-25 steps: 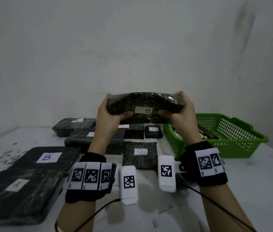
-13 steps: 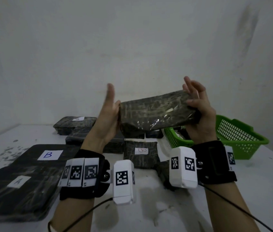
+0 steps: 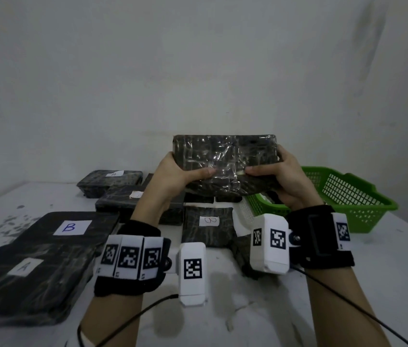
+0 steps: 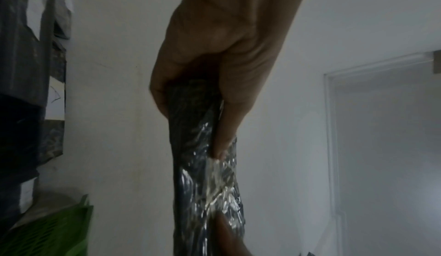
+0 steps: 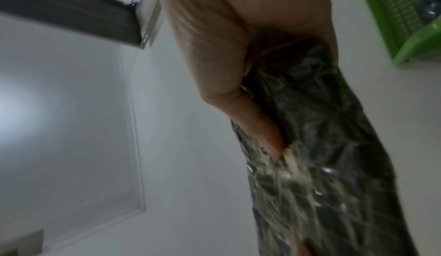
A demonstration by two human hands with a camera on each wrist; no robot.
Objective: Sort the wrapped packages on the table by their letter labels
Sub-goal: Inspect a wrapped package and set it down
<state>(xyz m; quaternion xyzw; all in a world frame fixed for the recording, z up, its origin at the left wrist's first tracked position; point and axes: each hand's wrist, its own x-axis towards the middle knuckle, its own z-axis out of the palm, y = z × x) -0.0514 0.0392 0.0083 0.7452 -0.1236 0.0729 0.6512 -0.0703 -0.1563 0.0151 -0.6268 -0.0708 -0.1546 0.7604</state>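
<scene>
Both hands hold one wrapped package [image 3: 225, 161] up above the middle of the tabletop [image 3: 386, 259], its broad plastic-wrapped face turned toward the head camera with no letter label showing on that face. The left hand [image 3: 175, 176] grips its left end and the right hand [image 3: 287, 177] its right end, each with the thumb pressed on the near face and fingers curled behind; both wrist views show the thumb lying along the crinkled film [image 4: 210, 175].

Below, at least seven more dark packages lie on the tabletop. Two large ones sit by the left edge: one labelled A [image 3: 23, 266] nearest, one labelled B [image 3: 69, 227] just behind it. A smaller package with a B label [image 3: 208, 220] lies mid-table under the raised hands. Two more [image 3: 109, 180] [image 3: 125, 200] lie toward the far edge, their labels too small to read. A single green basket [image 3: 358, 196] stands by the right edge, something dark inside.

Bare tabletop lies open along the near edge between the forearms and at the near right corner. Both forearms rise from the near edge, wrists bent upward.
</scene>
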